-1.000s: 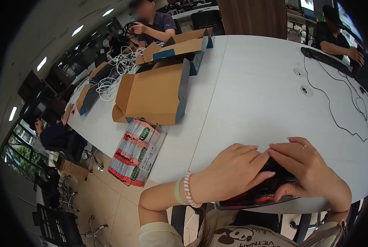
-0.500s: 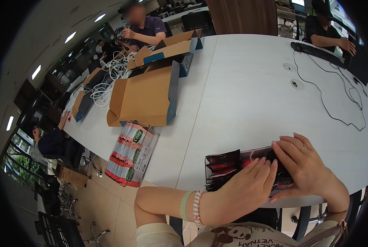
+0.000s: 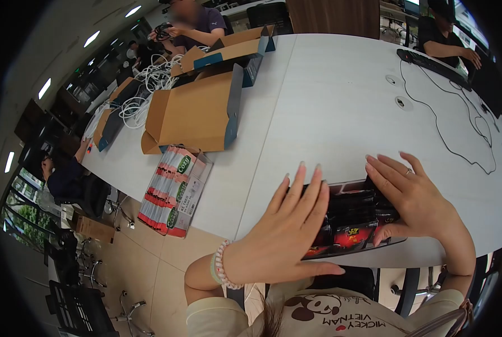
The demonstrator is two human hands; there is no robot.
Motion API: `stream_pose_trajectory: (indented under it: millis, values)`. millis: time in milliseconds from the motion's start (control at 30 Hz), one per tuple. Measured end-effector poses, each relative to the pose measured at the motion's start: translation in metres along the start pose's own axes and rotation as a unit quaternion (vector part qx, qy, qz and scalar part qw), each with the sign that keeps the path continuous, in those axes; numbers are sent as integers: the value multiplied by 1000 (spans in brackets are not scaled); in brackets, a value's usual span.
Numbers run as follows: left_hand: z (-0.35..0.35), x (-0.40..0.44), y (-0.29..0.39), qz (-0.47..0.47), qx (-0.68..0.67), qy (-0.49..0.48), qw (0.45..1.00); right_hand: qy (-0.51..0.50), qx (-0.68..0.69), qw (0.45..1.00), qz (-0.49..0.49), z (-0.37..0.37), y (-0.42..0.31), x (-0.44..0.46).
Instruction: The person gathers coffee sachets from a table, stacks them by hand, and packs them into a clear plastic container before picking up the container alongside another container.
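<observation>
In front of me on the table is a clear plastic box (image 3: 341, 249) of black and red sachets (image 3: 355, 216), several of them packed in a row. My left hand (image 3: 287, 227) lies over its left end, fingers spread and stretched past the far edge, palm down. At the right end, my right hand (image 3: 417, 196) spans the box, thumb on the near side and fingers at the far side. Part of the sachets is hidden under both hands. To the left stands another clear box (image 3: 193, 194), filled with red and white Cozy sachets (image 3: 164, 191).
Open cardboard boxes (image 3: 195, 115) and coiled white cables (image 3: 136, 112) cover the table's left side. A black keyboard (image 3: 431, 68) with a loose cable (image 3: 431, 126) lies at the far right. Co-workers sit around the table; one person (image 3: 197, 28) handles a black cable.
My left hand has moved left, off the middle of the sachets to the box's left end, and its fingers have spread. My right hand stays at the right end.
</observation>
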State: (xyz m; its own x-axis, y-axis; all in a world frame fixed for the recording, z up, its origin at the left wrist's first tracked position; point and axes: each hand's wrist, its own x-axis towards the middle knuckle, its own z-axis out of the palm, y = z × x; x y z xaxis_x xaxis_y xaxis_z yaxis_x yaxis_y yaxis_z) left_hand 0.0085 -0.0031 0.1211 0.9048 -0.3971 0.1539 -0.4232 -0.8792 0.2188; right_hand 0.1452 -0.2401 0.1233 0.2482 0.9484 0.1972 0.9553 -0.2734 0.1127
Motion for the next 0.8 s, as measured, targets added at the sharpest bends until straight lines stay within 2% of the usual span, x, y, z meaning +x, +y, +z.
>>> stream_pose_trajectory:
  millis: [33, 133, 233, 367, 500, 733, 800]
  values:
    - [7, -2, -5, 3, -13, -4, 1000, -12, 4, 1000, 5, -4, -3, 2]
    - [15, 3, -13, -12, -28, 69, 997, 44, 56, 997, -36, -11, -16, 18]
    - [13, 8, -15, -24, -5, 50, 998, 58, 105, 991, -52, 4, -32, 32]
    - [9, 6, -17, -40, 37, 11, 998, 22, 73, 996, -43, 17, -29, 36]
    - [14, 4, -25, 34, 7, 34, 999, 14, 79, 996, -39, 17, -33, 35]
    - [11, -1, -21, 15, -55, 56, 997, -16, 81, 995, -47, 1, -28, 36]
    - [10, -4, -14, -17, -55, 77, 995, 38, 120, 989, -73, -4, -23, 35]
